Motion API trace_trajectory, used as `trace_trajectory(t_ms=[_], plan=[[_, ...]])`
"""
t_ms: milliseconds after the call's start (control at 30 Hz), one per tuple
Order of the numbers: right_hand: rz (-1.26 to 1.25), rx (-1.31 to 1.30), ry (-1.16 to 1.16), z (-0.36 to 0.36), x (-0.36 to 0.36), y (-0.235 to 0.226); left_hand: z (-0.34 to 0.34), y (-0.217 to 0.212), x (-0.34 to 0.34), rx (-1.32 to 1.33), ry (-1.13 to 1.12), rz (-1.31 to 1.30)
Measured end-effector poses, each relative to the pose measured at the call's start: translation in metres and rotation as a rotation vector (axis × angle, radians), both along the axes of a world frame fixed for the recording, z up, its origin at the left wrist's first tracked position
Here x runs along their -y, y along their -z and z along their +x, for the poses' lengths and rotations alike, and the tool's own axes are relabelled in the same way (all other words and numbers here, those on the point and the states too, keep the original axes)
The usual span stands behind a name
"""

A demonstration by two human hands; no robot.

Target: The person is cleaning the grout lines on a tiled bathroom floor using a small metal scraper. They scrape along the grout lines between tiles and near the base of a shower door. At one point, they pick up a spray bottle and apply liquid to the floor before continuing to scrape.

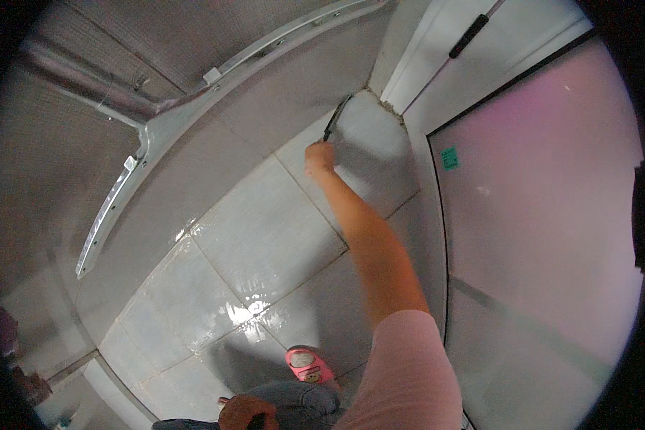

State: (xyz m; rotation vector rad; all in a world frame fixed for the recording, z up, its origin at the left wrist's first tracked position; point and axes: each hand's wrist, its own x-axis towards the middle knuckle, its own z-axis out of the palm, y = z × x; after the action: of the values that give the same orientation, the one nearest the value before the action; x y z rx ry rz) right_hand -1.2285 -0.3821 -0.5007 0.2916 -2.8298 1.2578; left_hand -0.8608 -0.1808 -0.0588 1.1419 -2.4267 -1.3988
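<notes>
Corner tight: glass door [545, 215] right, wall [279, 93] left; floor [265, 244] open.

A floor [265, 244] of large pale grey tiles is seen, laid diagonally across the view and separated by thin dark grout lines; wet, glossy patches are shown near its middle. A curved white metal rail [165, 136] is run along the floor's left edge, with small brackets fixed to it. Beyond the rail, a grey mesh-textured panel [43, 165] is seen. On the right, a frosted glass door [545, 215] is framed by a dark edge, and a small green sticker [449, 158] is stuck near its upper left corner. A black handle [469, 36] is mounted on the white frame above. A pink slipper [308, 364] is placed on the tiles near the lower edge.
</notes>
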Motion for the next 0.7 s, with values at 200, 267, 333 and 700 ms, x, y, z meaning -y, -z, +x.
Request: trace_trajectory(t_ms=[200,267,333,700], plan=[[0.281,0.026,-0.52,-0.006,-0.028,-0.085,0.007,-0.002,-0.001,0.098,-0.082,0.017],[0.164,0.144,-0.348,-0.015,-0.057,-0.115,0.002,-0.001,0.001,0.071,-0.067,0.018],[0.146,0.194,-0.254,-0.022,-0.069,-0.128,-0.001,0.001,0.003,0.075,-0.049,0.015],[0.607,-0.17,-0.48,-0.048,-0.084,-0.167,-0.006,0.005,-0.001,0.07,-0.035,-0.014]])
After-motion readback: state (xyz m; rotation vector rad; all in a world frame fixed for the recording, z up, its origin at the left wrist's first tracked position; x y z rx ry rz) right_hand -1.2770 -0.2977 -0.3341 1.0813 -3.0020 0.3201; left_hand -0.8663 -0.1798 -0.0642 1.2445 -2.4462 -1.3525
